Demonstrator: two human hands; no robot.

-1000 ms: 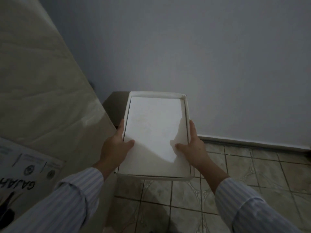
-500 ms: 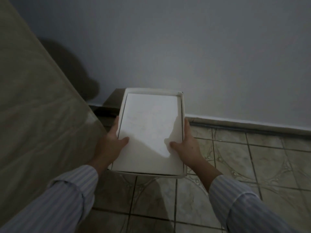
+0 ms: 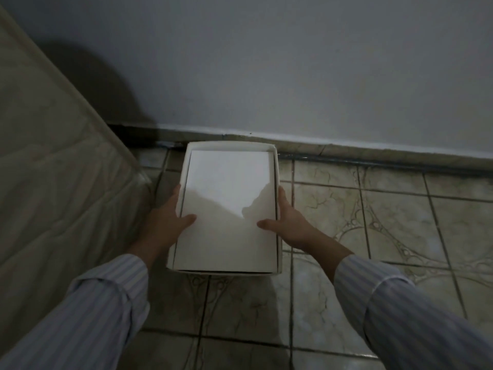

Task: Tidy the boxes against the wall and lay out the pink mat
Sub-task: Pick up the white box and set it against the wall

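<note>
A flat white box (image 3: 229,188) with a raised rim is held low over the tiled floor, its far end close to the skirting of the wall. My left hand (image 3: 166,221) grips its left side, thumb lying on the top face. On the opposite side my right hand (image 3: 289,222) grips the box the same way, thumb on top. Whether the box touches the floor cannot be told. No pink mat is in view.
A pale quilted mattress (image 3: 53,182) leans at the left, its edge close to the box. The grey-blue wall (image 3: 293,62) runs across the back above a skirting strip (image 3: 373,153). Patterned beige floor tiles (image 3: 386,222) spread to the right and front.
Both hands have lowered the box toward the floor near the wall's foot. A printed cardboard box seen at the lower left earlier has left the view.
</note>
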